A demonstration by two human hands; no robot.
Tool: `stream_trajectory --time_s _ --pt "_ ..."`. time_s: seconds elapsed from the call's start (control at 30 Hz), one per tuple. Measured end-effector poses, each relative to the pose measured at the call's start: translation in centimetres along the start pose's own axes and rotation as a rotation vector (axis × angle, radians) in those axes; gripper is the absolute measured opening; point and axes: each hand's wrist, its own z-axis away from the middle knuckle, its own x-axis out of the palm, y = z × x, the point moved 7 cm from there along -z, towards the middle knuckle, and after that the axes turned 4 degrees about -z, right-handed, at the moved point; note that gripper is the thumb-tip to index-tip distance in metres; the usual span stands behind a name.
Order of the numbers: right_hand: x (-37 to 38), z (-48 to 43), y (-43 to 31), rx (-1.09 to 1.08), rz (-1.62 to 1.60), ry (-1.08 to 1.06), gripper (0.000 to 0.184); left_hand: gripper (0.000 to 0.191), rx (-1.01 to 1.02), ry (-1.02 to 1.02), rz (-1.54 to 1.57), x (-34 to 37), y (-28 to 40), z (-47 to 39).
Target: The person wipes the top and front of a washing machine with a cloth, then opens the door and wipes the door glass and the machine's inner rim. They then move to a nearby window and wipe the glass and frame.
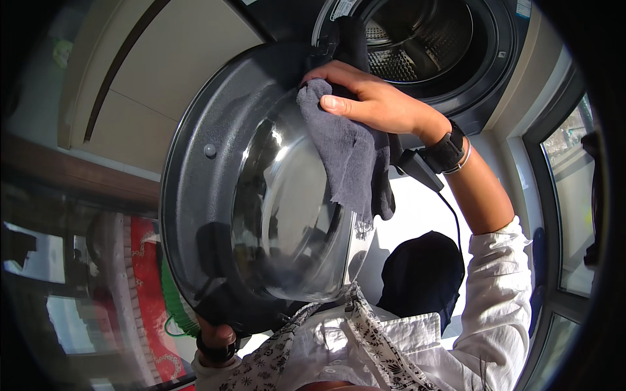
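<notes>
The round dark door (195, 181) of a front-loading washing machine stands open before me, its clear bulging glass (288, 205) facing up toward me. My right hand (371, 100) grips a grey cloth (347, 151) near the door's far edge, on the machine's side. The cloth hangs down over the right part of the glass, with darker folds behind it. At the door's near left edge, my left hand (217, 335) holds the rim; most of its fingers are hidden.
Behind the door, the washing machine's steel drum (420, 39) lies open to view. A beige cabinet panel (186, 54) stands at the left, beside red patterned fabric (146, 273) and a green basket-like object (176, 298). A dark-framed window (567, 195) is at the right.
</notes>
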Motion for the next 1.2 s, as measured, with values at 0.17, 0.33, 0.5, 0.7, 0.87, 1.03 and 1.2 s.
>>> stream_trajectory --time_s 0.17,0.33,0.5,0.7,0.87,1.03,1.2 --pt "2.5 6.9 10.2 0.683 -0.710 0.064 0.056 0.102 0.027 0.110 -0.077 -1.4 -1.2 1.1" --pt "2.0 5.7 6.5 0.233 -0.435 0.003 0.043 0.102 -0.023 0.177 -0.045 -2.9 -2.6 3.2" --pt "1.3 -0.8 -2.6 -0.213 -0.021 -0.059 0.047 0.102 -0.045 0.209 -0.036 -3.5 -2.6 4.0" --pt "0.9 2.7 6.8 0.507 -0.372 0.012 0.060 0.100 -0.082 0.086 0.127 -1.2 -1.7 2.3" --pt "0.9 4.0 8.2 0.446 -0.413 -0.240 0.049 0.098 -0.065 -0.009 0.279 0.7 -1.5 1.1" --pt "2.5 -0.1 -4.3 0.163 0.492 0.057 0.062 0.092 -0.020 -0.066 0.093 0.2 -2.5 1.2" --pt "10.9 4.9 -13.7 -0.438 0.624 0.254 0.072 0.092 0.089 -0.082 -0.317 0.2 -2.5 0.9"
